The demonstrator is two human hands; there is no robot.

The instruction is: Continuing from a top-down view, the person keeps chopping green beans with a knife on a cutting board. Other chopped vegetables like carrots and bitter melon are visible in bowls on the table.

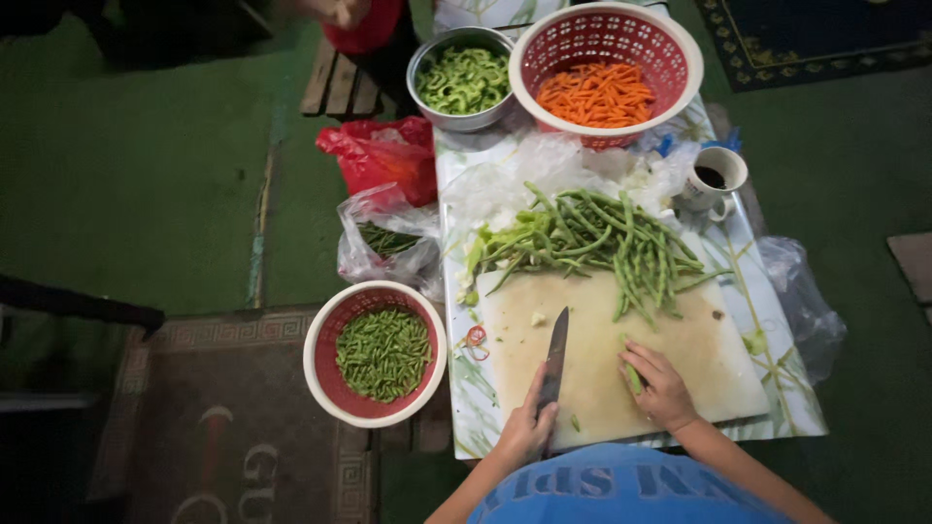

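Knife up, bean pinned: green beans are getting chopped on the board at lower centre of the frame.

The left hand (527, 427) is wrapping tight round the handle of the knife (554, 361), blade pointing up the frame over the pale cutting board (592, 340). The right hand (661, 386) is closing narrow on a single green bean (633, 376), pinning it to the board just right of the blade. That bean looks light, slim and firm, likely to roll, so holding it flat near the cut end seems the sound grip. The pile of whole beans (597, 243) is lying across the board's upper edge. At lower left a red-and-white bowl (321, 332) is holding cut pieces; at top, a steel bowl (419, 60) of green slices is sitting beside a red colander (680, 49) of carrot sticks.
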